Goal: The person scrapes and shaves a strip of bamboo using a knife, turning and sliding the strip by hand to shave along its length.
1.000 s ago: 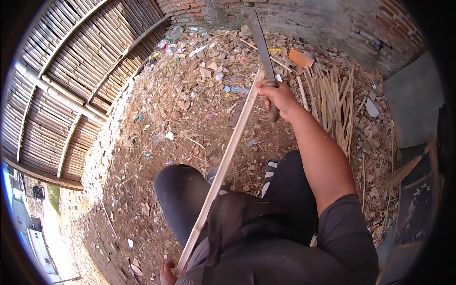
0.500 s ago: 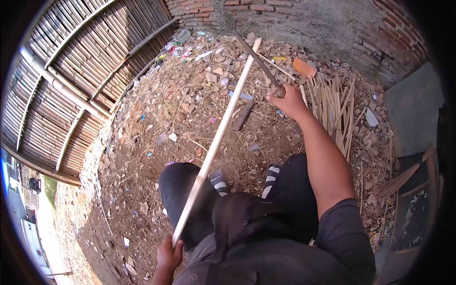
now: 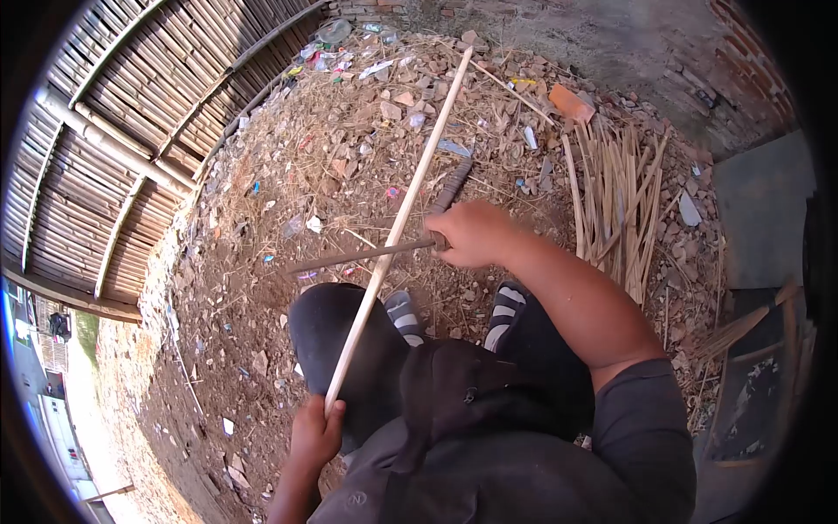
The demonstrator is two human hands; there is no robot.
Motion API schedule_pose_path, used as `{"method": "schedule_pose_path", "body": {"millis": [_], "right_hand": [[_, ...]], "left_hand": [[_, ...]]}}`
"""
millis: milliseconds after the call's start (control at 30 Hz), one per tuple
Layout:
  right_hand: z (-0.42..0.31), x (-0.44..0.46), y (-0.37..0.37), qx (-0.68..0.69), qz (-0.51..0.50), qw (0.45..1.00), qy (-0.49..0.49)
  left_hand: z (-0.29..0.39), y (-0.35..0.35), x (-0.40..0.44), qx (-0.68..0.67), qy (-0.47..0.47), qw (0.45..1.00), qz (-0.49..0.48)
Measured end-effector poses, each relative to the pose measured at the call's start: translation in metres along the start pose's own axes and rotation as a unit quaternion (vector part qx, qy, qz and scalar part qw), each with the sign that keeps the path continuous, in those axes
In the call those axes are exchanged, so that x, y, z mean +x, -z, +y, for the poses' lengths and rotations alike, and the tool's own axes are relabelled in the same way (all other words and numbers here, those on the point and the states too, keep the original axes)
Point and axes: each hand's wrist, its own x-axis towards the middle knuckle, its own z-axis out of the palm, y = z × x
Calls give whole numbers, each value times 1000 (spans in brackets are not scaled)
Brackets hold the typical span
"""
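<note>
A long pale wooden strip [image 3: 408,205] slants from the lower left up toward the rubble near the wall. My left hand [image 3: 316,430] is closed round its lower end, beside my left knee. My right hand [image 3: 471,234] is wrapped round the handle of a long dark blade [image 3: 358,258], which points left and crosses the strip near its middle. Whether blade and strip touch I cannot tell. Just above my right hand a dark ridged rod [image 3: 454,182] lies on the ground, its lower end close to the fingers.
Several split strips [image 3: 615,201] lie in a pile at the right, near an orange tile piece [image 3: 572,103]. A bamboo wall [image 3: 166,96] stands at the left and a brick wall [image 3: 611,44] at the back. Rubble covers the ground. Dark panels [image 3: 759,210] stand far right.
My right hand has come down and nearer, and the blade has swung from pointing up to pointing left across the strip. My left hand has moved up slightly with the strip's lower end.
</note>
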Motion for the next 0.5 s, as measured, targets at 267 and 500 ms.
{"method": "schedule_pose_path", "body": {"millis": [267, 500], "right_hand": [[-8, 4, -15, -9, 15, 1000, 2], [-15, 17, -28, -18, -16, 1000, 1]], "left_hand": [[-5, 8, 5, -24, 0, 999, -37], [0, 9, 6, -43, 7, 999, -25]]}}
